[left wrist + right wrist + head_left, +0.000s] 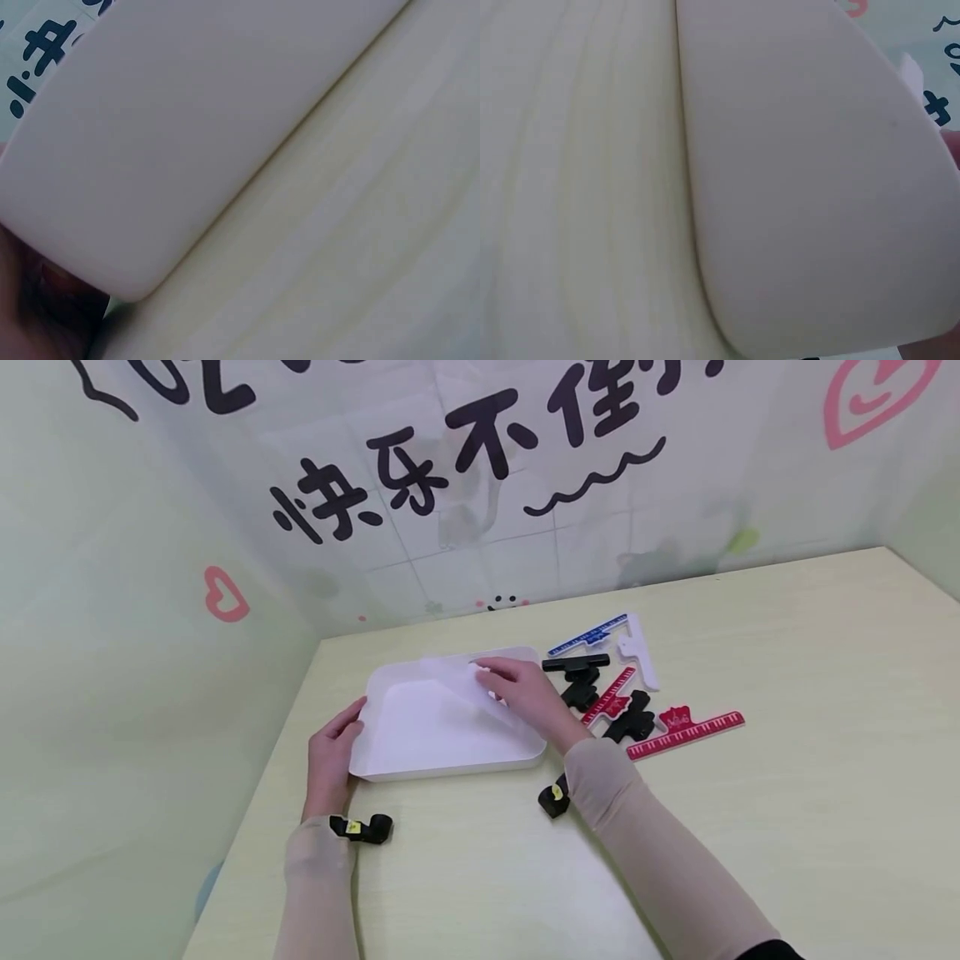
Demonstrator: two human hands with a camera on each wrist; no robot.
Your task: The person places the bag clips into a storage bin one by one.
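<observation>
A shallow white tray [442, 768] with rounded corners sits on the table. My left hand [330, 764] grips its left side, thumb at the rim and fingers outside; in the left wrist view the tray's wall [172, 135] fills much of the frame. My right hand [521, 693] reaches over the tray's right side and pinches a thin white piece [453, 681], slanting across the inside. Its white blends with the tray, and I cannot tell its kind. In the right wrist view, a white tip [911, 75] shows above the tray's wall [810, 187].
Right of the tray lie several clips: a blue-barred one [588, 637], a white one [637, 652], black ones [576, 664], and red ones [686, 737] with ruler-like markings. A printed cloth [480, 552] hangs behind the table [787, 827].
</observation>
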